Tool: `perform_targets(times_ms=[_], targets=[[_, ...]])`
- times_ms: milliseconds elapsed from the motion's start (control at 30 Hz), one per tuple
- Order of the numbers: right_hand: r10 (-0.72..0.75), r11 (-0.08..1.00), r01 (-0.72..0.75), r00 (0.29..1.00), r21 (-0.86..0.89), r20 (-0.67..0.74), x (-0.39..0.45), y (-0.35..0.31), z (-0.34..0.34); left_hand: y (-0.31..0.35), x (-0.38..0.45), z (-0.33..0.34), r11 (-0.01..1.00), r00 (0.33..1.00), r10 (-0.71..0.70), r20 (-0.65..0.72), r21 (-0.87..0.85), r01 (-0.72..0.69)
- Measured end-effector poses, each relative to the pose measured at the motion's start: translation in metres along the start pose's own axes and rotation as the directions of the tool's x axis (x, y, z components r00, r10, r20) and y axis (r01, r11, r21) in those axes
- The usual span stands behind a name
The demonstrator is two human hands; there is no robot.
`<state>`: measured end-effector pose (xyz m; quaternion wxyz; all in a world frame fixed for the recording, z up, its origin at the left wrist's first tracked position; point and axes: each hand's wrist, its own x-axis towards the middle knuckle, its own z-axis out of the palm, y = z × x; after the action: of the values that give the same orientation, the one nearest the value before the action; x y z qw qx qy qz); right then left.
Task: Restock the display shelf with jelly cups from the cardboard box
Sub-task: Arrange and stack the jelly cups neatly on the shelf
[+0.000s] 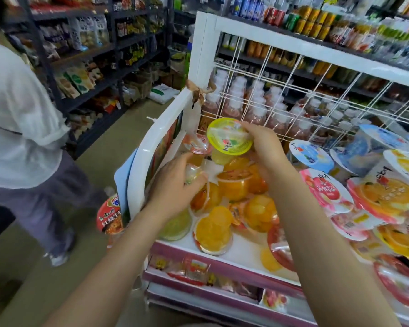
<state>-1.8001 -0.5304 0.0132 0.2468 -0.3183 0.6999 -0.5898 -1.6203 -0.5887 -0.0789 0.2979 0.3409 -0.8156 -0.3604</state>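
Now the right hand (262, 147) grips a green-lidded jelly cup (229, 138) tilted above the display shelf (236, 253), likely seeking a free spot. The left hand (175, 182) holds another cup (194, 173) by the orange pile (236, 197) (the cardboard box is not visible).

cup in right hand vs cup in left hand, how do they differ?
Lid: the right hand holds a green-lidded jelly cup; the left hand grips a red-lidded jelly cup.
Height: the green-lidded jelly cup is raised above the pile; the red-lidded one sits low, at the shelf's left end.
View: the green lid is fully visible; the red one is partly hidden.
Shared: both are tilted, clear, with yellowish contents.
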Motion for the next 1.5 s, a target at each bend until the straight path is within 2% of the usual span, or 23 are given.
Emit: perform_targets(times_ms=[67, 200, 267, 400, 467, 533, 600, 700, 800, 900, 967, 1033, 1300, 1500], targets=[[0.056, 0.994, -0.060, 0.997, 0.087, 0.052, -0.010, 0.003, -0.001, 0.004, -0.003, 0.000, 0.998, 0.998, 0.061, 0.000, -0.034, -0.061], [0.143, 0.984, -0.159, 0.975, 0.084, 0.168, -0.024, 0.013, -0.002, 0.018, -0.005, -0.001, 0.975, 0.996, 0.083, 0.016, -0.207, -0.078], [0.134, 0.985, -0.154, 0.966, 0.075, 0.221, -0.030, 0.018, -0.001, 0.021, -0.004, -0.001, 0.964, 0.996, 0.092, 0.010, -0.250, -0.086], [0.128, 0.991, -0.133, 0.969, 0.012, 0.210, -0.039, 0.023, 0.000, 0.022, -0.004, -0.002, 0.958, 0.992, 0.122, -0.015, -0.261, -0.122], [0.075, 0.993, -0.049, 0.962, -0.104, 0.261, -0.043, 0.024, -0.004, 0.020, -0.004, -0.002, 0.965, 0.993, 0.115, -0.001, -0.237, -0.112], [-0.030, 0.952, 0.137, 0.931, -0.273, 0.364, -0.052, 0.021, -0.007, 0.019, -0.003, -0.002, 0.970, 0.994, 0.110, 0.014, -0.218, -0.105], [-0.074, 0.924, 0.215, 0.912, -0.317, 0.403, -0.056, 0.019, -0.008, 0.019, -0.003, -0.002, 0.970, 0.993, 0.116, 0.028, -0.216, -0.108], [-0.154, 0.934, 0.255, 0.918, -0.248, 0.365, -0.057, 0.022, -0.004, 0.017, -0.001, -0.002, 0.970, 0.992, 0.119, 0.047, -0.219, -0.106], [-0.230, 0.901, 0.311, 0.933, -0.301, 0.277, -0.053, 0.030, -0.001, 0.013, 0.001, -0.007, 0.981, 0.989, 0.115, 0.096, -0.170, -0.098], [-0.238, 0.869, 0.313, 0.944, -0.384, 0.229, -0.050, 0.037, -0.008, 0.006, 0.000, -0.010, 0.993, 0.987, 0.078, 0.142, 0.077, -0.089], [-0.242, 0.864, 0.322, 0.940, -0.387, 0.242, -0.052, 0.038, -0.011, 0.003, -0.003, -0.008, 0.962, 0.983, 0.007, 0.183, 0.266, -0.057], [-0.264, 0.856, 0.345, 0.932, -0.384, 0.248, -0.055, 0.040, -0.011, 0.001, -0.005, -0.005, 0.935, 0.985, -0.026, 0.169, 0.352, -0.036], [-0.275, 0.834, 0.365, 0.925, -0.414, 0.261, -0.048, 0.043, -0.005, 0.002, -0.002, -0.006, 0.939, 0.997, -0.045, 0.070, 0.343, 0.018], [-0.355, 0.842, 0.363, 0.930, -0.400, 0.098, -0.031, 0.030, -0.001, 0.004, 0.001, -0.006, 0.966, 0.999, -0.053, 0.000, 0.253, 0.051]])
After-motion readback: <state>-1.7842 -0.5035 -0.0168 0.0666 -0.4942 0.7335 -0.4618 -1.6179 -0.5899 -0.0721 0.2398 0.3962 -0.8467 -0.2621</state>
